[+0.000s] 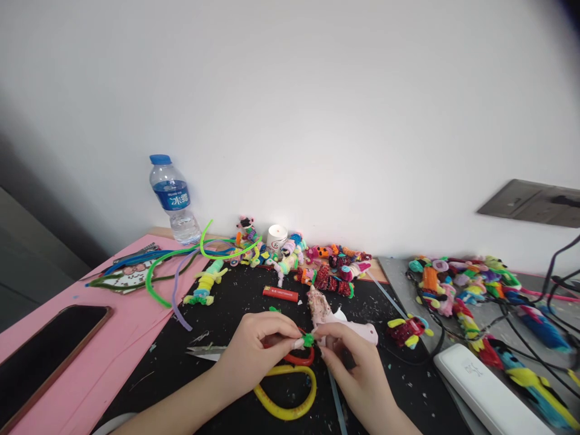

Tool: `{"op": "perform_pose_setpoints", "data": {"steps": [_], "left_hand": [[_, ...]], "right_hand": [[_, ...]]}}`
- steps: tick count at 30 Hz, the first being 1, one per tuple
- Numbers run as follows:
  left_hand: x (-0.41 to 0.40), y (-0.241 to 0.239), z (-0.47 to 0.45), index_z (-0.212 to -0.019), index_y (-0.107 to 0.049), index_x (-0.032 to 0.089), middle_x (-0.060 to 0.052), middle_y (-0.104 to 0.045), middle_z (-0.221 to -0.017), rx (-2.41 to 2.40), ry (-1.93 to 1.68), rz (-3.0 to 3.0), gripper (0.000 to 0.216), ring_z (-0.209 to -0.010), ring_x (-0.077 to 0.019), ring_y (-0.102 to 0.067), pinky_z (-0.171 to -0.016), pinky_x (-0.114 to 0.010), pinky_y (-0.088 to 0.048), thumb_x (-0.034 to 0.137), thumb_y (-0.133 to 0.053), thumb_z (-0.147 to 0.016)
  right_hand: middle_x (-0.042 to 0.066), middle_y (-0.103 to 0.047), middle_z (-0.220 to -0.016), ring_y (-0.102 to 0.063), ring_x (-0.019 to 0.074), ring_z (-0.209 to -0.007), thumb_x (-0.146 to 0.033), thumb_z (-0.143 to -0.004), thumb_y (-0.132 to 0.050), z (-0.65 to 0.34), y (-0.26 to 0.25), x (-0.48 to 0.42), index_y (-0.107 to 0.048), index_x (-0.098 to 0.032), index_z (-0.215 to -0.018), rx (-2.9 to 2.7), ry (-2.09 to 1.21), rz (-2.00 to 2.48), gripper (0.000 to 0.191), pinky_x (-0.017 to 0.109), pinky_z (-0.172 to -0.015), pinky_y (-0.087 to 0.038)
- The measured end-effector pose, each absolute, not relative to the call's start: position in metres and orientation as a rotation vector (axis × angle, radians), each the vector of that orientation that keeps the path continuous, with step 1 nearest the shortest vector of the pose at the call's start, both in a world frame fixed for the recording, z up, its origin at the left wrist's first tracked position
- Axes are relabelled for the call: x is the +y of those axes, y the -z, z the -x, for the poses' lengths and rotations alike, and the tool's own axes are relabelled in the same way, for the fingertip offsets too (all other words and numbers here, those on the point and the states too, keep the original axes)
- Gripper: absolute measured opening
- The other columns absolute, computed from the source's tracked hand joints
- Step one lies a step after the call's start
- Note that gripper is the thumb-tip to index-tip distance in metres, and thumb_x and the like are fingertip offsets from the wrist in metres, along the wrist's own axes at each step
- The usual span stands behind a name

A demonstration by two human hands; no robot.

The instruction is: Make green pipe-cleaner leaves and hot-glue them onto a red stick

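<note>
Between the fingertips of both hands is a small green fuzzy piece (308,340), which looks like bent pipe cleaner. My left hand (260,341) pinches it from the left, and my right hand (351,359) pinches its right side. Scissors with a red and a yellow handle (290,414) lie below the hands, the blade (203,352) showing left of my left hand. Just behind my right hand rests a pale pink glue gun (357,331), its nozzle smeared with brown residue. A red lighter (281,293) lies beyond my left hand.
Pipe-cleaner figures (326,279) crowd the black mat's back edge, and more (475,284) lie right among cables. A water bottle (174,199) leans against the wall. Loose pipe cleaners (156,281) and a phone (49,362) lie left. A white power bank (484,386) is at right.
</note>
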State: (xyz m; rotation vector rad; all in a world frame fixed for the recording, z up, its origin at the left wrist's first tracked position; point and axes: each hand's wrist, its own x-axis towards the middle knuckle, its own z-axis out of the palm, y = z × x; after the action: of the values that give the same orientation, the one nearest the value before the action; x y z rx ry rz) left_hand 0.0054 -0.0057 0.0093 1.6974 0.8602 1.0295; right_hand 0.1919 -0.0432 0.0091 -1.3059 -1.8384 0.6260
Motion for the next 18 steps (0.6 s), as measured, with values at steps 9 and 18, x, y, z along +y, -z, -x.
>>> {"op": "perform_pose_setpoints", "data": {"steps": [9, 18], "left_hand": [[-0.0058, -0.0130, -0.0054, -0.070, -0.072, 0.015, -0.005, -0.069, -0.074, 0.831, -1.034, -1.736, 0.009, -0.067, -0.0149, -0.063, -0.061, -0.021, -0.048, 0.012, -0.064, -0.073], [-0.0063, -0.0132, -0.0051, -0.072, -0.072, 0.015, -0.005, -0.068, -0.073, 0.858, -0.983, -1.783, 0.009, -0.065, -0.0137, -0.062, -0.057, -0.019, -0.047, 0.014, -0.063, -0.074]], "right_hand": [[0.001, -0.063, -0.075, -0.053, 0.0131, -0.060, -0.013, -0.080, -0.053, -0.1916, -0.0097, -0.0414, -0.060, -0.021, -0.087, -1.881, -0.643, 1.265, 0.013, 0.023, -0.055, -0.043], [0.002, -0.066, -0.078, -0.058, 0.0143, -0.066, -0.012, -0.081, -0.052, -0.1913, -0.0103, -0.0420, -0.062, -0.020, -0.083, -1.868, -0.632, 1.225, 0.013, 0.022, -0.060, -0.046]]}}
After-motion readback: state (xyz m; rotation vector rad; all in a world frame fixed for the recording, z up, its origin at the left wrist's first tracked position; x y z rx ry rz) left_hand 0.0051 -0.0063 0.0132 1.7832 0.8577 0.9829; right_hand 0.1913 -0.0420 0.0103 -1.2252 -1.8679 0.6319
